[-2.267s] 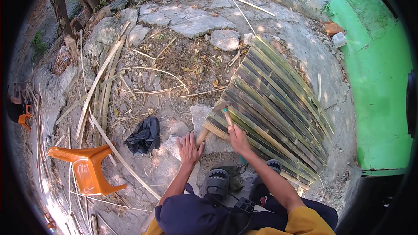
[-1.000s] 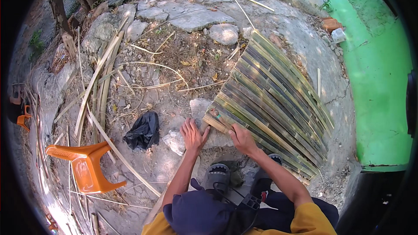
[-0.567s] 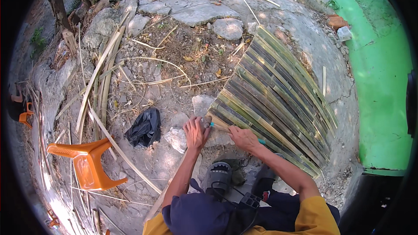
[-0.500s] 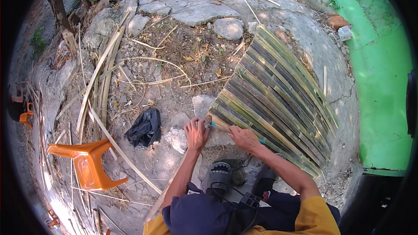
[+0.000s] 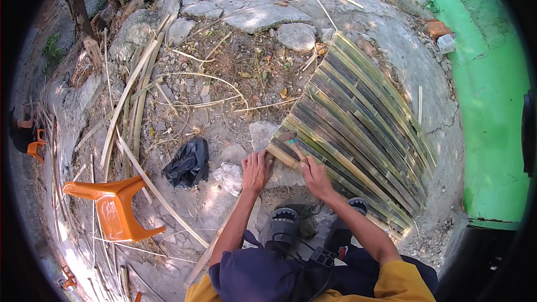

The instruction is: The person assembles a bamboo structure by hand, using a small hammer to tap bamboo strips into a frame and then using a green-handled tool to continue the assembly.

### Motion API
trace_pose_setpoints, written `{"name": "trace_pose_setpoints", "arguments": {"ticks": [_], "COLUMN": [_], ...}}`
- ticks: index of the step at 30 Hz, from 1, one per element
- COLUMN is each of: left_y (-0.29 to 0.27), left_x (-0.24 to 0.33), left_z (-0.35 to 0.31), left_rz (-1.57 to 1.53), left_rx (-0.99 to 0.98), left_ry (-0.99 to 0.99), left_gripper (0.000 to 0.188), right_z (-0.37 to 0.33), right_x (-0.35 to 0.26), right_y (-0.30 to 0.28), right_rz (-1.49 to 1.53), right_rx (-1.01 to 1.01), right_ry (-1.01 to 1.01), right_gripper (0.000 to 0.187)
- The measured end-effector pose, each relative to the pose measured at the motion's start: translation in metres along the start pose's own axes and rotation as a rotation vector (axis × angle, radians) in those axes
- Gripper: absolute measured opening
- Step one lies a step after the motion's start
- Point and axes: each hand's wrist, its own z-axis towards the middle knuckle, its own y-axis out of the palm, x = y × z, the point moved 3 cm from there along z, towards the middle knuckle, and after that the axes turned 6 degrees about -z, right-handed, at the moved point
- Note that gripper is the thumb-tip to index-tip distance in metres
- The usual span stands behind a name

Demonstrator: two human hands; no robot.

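My right hand is closed around the wooden handle of a hammer, which has a turquoise band just below its dark head. The hammer head is over the near left corner of a panel of split bamboo slats. My left hand is at that corner, beside the end of the nearest slat, with its fingers curled together. What they grip, if anything, is hidden. Green and dark brown slats lie side by side, fanning out to the right.
A crumpled black plastic bag and a pale stone lie left of my hands. An orange plastic chair lies tipped over, near loose bamboo strips. A green wall bounds the right side. My shoes stand close below.
The hammer head has moved up and to the right, away from my left hand, and its handle is now steeper. My left hand stays near the slat end.
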Motion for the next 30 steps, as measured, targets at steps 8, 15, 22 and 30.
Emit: {"name": "trace_pose_setpoints", "arguments": {"ticks": [8, 15, 22, 30], "left_y": [0.003, 0.001, 0.006, 0.002], "left_x": [0.002, 0.009, 0.01, 0.004], "left_z": [-0.002, 0.003, 0.005, 0.004], "left_rz": [0.155, 0.22, 0.191, 0.206], "left_rx": [0.045, -0.051, -0.103, -0.106], "left_ry": [0.023, 0.018, -0.027, -0.022], "left_gripper": [0.067, 0.071, 0.073, 0.071], "right_z": [0.025, 0.039, 0.039, 0.045], "right_x": [-0.008, 0.0, 0.021, -0.019], "right_y": [0.001, -0.012, 0.003, -0.011], "right_rz": [0.292, 0.087, -0.013, -0.011], "right_rx": [-0.023, 0.004, -0.187, -0.027], "right_ry": [0.212, 0.138, 0.124, 0.016], "right_gripper": [0.034, 0.037, 0.044, 0.041]}}
